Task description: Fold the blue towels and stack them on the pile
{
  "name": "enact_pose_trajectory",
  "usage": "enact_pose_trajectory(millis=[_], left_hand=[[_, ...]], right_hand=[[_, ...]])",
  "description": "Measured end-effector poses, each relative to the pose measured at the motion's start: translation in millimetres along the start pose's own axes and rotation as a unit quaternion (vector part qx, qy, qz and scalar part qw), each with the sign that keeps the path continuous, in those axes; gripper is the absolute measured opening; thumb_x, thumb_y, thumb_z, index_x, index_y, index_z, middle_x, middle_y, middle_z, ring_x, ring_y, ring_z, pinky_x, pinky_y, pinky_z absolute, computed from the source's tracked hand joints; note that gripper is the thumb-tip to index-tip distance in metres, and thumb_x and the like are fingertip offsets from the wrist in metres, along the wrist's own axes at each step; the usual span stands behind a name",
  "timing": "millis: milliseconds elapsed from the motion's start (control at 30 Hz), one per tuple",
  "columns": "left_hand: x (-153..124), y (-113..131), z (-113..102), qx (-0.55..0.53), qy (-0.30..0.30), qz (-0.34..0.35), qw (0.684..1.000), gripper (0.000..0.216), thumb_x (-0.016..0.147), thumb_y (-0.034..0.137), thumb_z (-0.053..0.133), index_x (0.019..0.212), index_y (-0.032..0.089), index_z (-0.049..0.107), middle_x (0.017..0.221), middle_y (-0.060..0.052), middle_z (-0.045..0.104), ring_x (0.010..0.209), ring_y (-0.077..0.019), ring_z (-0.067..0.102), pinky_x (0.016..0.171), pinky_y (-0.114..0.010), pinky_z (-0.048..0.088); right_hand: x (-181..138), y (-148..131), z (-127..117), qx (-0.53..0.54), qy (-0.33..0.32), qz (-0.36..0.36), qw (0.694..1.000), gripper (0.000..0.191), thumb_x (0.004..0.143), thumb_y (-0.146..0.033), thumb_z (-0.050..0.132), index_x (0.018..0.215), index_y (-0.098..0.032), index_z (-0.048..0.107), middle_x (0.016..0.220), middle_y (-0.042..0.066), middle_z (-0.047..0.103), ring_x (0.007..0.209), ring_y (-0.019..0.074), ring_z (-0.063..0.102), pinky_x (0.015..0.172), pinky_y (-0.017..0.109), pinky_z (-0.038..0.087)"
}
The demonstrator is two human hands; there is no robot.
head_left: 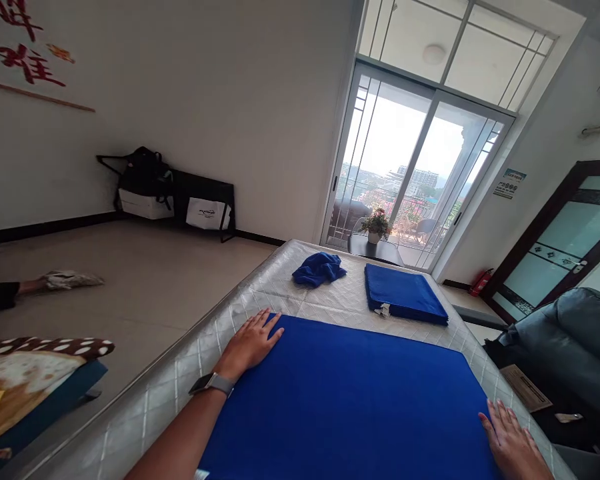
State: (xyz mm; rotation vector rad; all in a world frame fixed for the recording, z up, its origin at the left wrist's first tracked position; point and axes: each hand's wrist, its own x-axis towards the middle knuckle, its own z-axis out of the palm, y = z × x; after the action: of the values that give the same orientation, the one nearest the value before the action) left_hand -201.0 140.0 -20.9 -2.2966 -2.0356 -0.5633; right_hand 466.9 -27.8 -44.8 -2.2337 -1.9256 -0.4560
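A large blue cloth lies spread flat on a quilted silver mattress. My left hand rests open, fingers flat, on the cloth's far left corner; a watch is on that wrist. At the cloth's near right edge my right hand lies open with its fingers stretched out. Further back on the mattress sit a crumpled blue cloth and a stack of folded blue cloths.
A small round table with a flower pot stands before the glass balcony door. A grey sofa is at the right. Bags lean on the far wall. Another person's foot lies on the floor at left.
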Motion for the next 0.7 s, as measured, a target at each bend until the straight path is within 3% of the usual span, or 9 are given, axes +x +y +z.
enact_pose_trajectory(millis=[67, 167, 267, 400, 500, 567, 700], left_hand=[[0, 0, 1, 0.002, -0.001, 0.001, 1.0, 0.061, 0.097, 0.053, 0.036, 0.148, 0.021, 0.044, 0.158, -0.011, 0.04, 0.146, -0.0278, 0.034, 0.12, -0.047, 0.025], [0, -1, 2, 0.001, 0.004, 0.003, 1.0, 0.06, 0.097, 0.052, 0.036, 0.148, 0.021, 0.044, 0.158, -0.011, 0.039, 0.146, -0.0281, 0.034, 0.12, -0.046, 0.025], [0, -1, 1, 0.002, 0.0, 0.0, 1.0, 0.061, 0.097, 0.052, 0.036, 0.149, 0.02, 0.043, 0.159, -0.012, 0.037, 0.147, -0.0283, 0.033, 0.121, -0.046, 0.024], [-2, 2, -5, -0.009, -0.012, -0.012, 1.0, 0.061, 0.097, 0.053, 0.035, 0.149, 0.022, 0.042, 0.159, -0.011, 0.038, 0.148, -0.027, 0.03, 0.121, -0.047, 0.024], [-2, 3, -6, -0.012, -0.008, -0.007, 1.0, 0.061, 0.097, 0.054, 0.036, 0.148, 0.022, 0.044, 0.158, -0.011, 0.039, 0.149, -0.0275, 0.029, 0.121, -0.047, 0.024], [-2, 3, -5, -0.008, 0.0, -0.001, 1.0, 0.06, 0.097, 0.052, 0.037, 0.147, 0.02, 0.045, 0.157, -0.012, 0.04, 0.148, -0.028, 0.03, 0.121, -0.048, 0.025], [-1, 2, -3, -0.005, -0.002, -0.002, 1.0, 0.06, 0.097, 0.051, 0.037, 0.148, 0.02, 0.045, 0.158, -0.013, 0.039, 0.148, -0.0281, 0.03, 0.121, -0.048, 0.024]], right_hand=[[11, -50, -24, 0.015, 0.003, -0.034, 0.999, 0.065, 0.088, -0.049, 0.024, 0.131, -0.023, 0.065, 0.149, 0.01, 0.05, 0.145, 0.0341, 0.032, 0.116, 0.061, 0.028], [27, -154, -67, 0.091, -0.088, -0.102, 0.987, 0.065, 0.097, -0.053, 0.021, 0.149, -0.023, 0.045, 0.159, 0.004, 0.033, 0.149, 0.0268, 0.024, 0.12, 0.052, 0.026], [39, -260, -102, 0.166, -0.153, -0.19, 0.955, 0.061, 0.101, -0.052, 0.019, 0.155, -0.026, 0.031, 0.162, -0.002, 0.023, 0.151, 0.0223, 0.016, 0.123, 0.048, 0.02], [55, -369, -114, 0.227, -0.17, -0.277, 0.918, 0.066, 0.102, -0.055, 0.019, 0.157, -0.019, 0.026, 0.162, 0.004, 0.022, 0.151, 0.022, 0.016, 0.124, 0.045, 0.017], [70, -422, -104, 0.249, -0.162, -0.289, 0.91, 0.067, 0.102, -0.053, 0.021, 0.156, -0.013, 0.026, 0.162, 0.009, 0.021, 0.151, 0.0236, 0.016, 0.123, 0.045, 0.017], [81, -443, -95, 0.252, -0.157, -0.286, 0.911, 0.068, 0.102, -0.052, 0.022, 0.156, -0.011, 0.025, 0.163, 0.01, 0.02, 0.151, 0.0244, 0.016, 0.123, 0.045, 0.015], [95, -447, -81, 0.239, -0.164, -0.277, 0.916, 0.07, 0.101, -0.054, 0.022, 0.157, -0.012, 0.023, 0.163, 0.009, 0.019, 0.151, 0.0231, 0.014, 0.124, 0.044, 0.012]])
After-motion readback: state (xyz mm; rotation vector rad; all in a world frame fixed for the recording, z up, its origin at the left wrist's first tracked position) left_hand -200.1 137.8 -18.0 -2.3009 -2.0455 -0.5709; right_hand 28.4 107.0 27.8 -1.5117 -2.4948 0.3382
